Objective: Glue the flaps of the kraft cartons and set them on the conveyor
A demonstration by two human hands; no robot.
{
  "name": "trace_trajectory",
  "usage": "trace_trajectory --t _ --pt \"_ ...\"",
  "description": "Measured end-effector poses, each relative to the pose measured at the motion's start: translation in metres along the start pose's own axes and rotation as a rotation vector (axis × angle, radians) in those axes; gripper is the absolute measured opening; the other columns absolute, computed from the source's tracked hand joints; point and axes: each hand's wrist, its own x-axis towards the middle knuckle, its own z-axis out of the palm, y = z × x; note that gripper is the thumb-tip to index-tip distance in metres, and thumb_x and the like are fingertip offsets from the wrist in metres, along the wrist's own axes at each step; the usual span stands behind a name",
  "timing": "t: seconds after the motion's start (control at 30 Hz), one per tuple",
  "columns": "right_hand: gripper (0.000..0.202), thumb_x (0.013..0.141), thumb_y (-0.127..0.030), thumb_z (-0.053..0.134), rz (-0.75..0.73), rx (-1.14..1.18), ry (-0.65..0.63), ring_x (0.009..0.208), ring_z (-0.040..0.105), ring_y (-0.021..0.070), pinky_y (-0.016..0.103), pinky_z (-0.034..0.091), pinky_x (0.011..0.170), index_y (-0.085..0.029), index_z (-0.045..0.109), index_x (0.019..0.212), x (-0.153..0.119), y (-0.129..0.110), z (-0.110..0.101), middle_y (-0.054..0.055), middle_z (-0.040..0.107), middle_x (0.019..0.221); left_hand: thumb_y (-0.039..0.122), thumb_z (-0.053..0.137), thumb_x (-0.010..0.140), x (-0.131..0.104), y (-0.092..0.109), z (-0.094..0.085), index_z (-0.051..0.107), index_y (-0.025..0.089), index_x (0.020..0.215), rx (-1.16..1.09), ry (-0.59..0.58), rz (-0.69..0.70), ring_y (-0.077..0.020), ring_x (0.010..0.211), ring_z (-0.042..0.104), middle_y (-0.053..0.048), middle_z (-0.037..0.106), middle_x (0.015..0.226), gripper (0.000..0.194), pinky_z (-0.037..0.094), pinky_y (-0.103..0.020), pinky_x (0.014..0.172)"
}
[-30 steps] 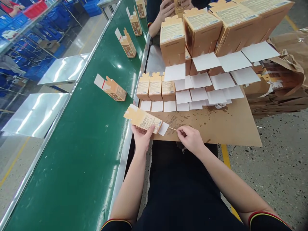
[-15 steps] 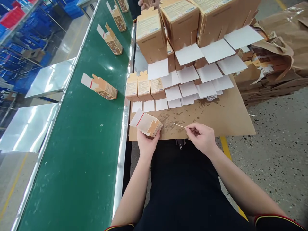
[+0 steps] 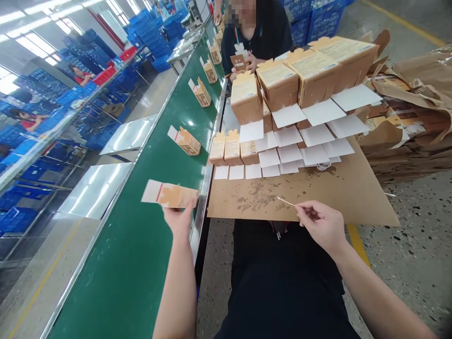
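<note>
A small cardboard box (image 3: 178, 196) with its white flap out to the left is gripped by my left hand (image 3: 179, 220), over the near part of the green conveyor belt (image 3: 116, 263). Whether its base touches the belt I cannot tell. My right hand (image 3: 322, 223) pinches a thin cotton swab (image 3: 285, 201) by one end, its tip pointing left above the stained brown cardboard sheet (image 3: 356, 207). Behind the swab, several small boxes (image 3: 232, 147) stand in rows with their white flaps (image 3: 236, 172) hanging toward me.
Larger stacked boxes (image 3: 247, 99) rise behind the rows. More open boxes (image 3: 187, 140) stand along the belt, beside its metal rail (image 3: 202, 202). A co-worker (image 3: 271, 33) across the stack holds a box (image 3: 240, 60). Torn brown paper (image 3: 413, 113) lies at right.
My left hand has carried the box leftward from above the cardboard sheet, past the rail, to over the belt. The swab stays in my right hand. The view has tilted up, showing the co-worker.
</note>
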Motion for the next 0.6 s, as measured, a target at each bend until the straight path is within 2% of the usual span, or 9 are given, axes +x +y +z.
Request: trace_trajectory --t 0.1,0.17,0.23,0.27,0.37,0.4,0.47,0.53,0.6 --pt "0.029 0.102 -0.049 0.077 -0.012 0.032 -0.009 0.049 0.069 0.0197 0.033 0.061 0.052 -0.027 0.081 0.084 0.006 -0.001 0.0 0.002 0.072 0.063 0.031 0.109 0.058 0.038 -0.004 -0.022 0.06 0.02 0.134 0.057 0.039 -0.091 -0.0388 0.141 0.075 -0.019 0.074 0.144 0.091 0.054 -0.064 0.129" --pt "0.028 0.103 -0.049 0.076 -0.026 0.04 -0.025 0.05 0.07 0.0201 0.033 0.062 0.052 -0.027 0.082 0.085 0.009 -0.001 -0.003 0.002 0.073 0.065 0.027 0.107 0.059 0.044 -0.007 -0.03 0.058 0.021 0.131 0.11 -0.007 -0.178 -0.0399 0.146 0.071 -0.019 0.073 0.144 0.088 0.05 -0.063 0.132" --pt "0.028 0.103 -0.049 0.076 -0.032 0.021 -0.018 0.051 0.071 0.0207 0.034 0.063 0.052 -0.027 0.082 0.087 0.008 0.0 -0.011 0.002 0.073 0.065 0.028 0.106 0.06 0.032 -0.013 -0.038 0.055 0.023 0.134 0.159 0.011 -0.187 -0.0404 0.154 0.063 -0.019 0.067 0.149 0.091 0.045 -0.062 0.136" --pt "0.028 0.103 -0.049 0.077 -0.029 0.003 0.003 0.051 0.071 0.0211 0.034 0.063 0.053 -0.027 0.082 0.087 0.007 0.0 -0.017 0.002 0.073 0.064 0.031 0.105 0.062 0.021 -0.017 -0.041 0.053 0.024 0.137 0.181 0.075 -0.143 -0.04 0.158 0.059 -0.018 0.063 0.152 0.092 0.042 -0.062 0.138" --pt "0.029 0.104 -0.053 0.077 0.013 -0.055 0.11 0.051 0.071 0.0223 0.037 0.065 0.053 -0.03 0.082 0.088 0.0 0.003 -0.038 0.001 0.072 0.063 0.042 0.094 0.077 -0.014 -0.028 -0.042 0.05 0.027 0.137 0.181 0.303 0.138 -0.0364 0.152 0.06 -0.015 0.056 0.149 0.076 0.042 -0.062 0.137" --pt "0.029 0.104 -0.055 0.076 0.035 -0.065 0.145 0.051 0.071 0.0229 0.038 0.065 0.053 -0.031 0.083 0.089 -0.001 0.004 -0.044 0.001 0.072 0.063 0.044 0.09 0.081 -0.021 -0.028 -0.036 0.052 0.027 0.133 0.146 0.312 0.233 -0.0348 0.146 0.063 -0.013 0.057 0.144 0.066 0.045 -0.061 0.135" --pt "0.032 0.104 -0.059 0.076 0.067 -0.067 0.191 0.049 0.069 0.0241 0.04 0.065 0.05 -0.033 0.082 0.087 -0.002 0.004 -0.05 0.001 0.072 0.062 0.046 0.084 0.087 -0.023 -0.02 -0.01 0.056 0.026 0.127 0.05 0.205 0.349 -0.0327 0.137 0.067 -0.01 0.058 0.133 0.053 0.05 -0.058 0.13" --pt "0.036 0.102 -0.064 0.077 0.067 -0.047 0.183 0.048 0.068 0.0243 0.04 0.064 0.048 -0.033 0.082 0.085 0.001 0.001 -0.049 0.002 0.071 0.061 0.049 0.082 0.09 -0.006 0.002 0.033 0.062 0.025 0.128 -0.028 0.024 0.354 -0.0324 0.138 0.067 -0.012 0.061 0.131 0.05 0.051 -0.053 0.129" --pt "0.04 0.101 -0.067 0.078 0.044 -0.019 0.141 0.047 0.068 0.0238 0.04 0.064 0.048 -0.031 0.082 0.084 0.007 -0.004 -0.044 0.002 0.071 0.06 0.051 0.081 0.092 0.025 0.029 0.082 0.065 0.023 0.137 -0.012 -0.149 0.266 -0.0321 0.147 0.064 -0.017 0.063 0.143 0.056 0.049 -0.047 0.13"
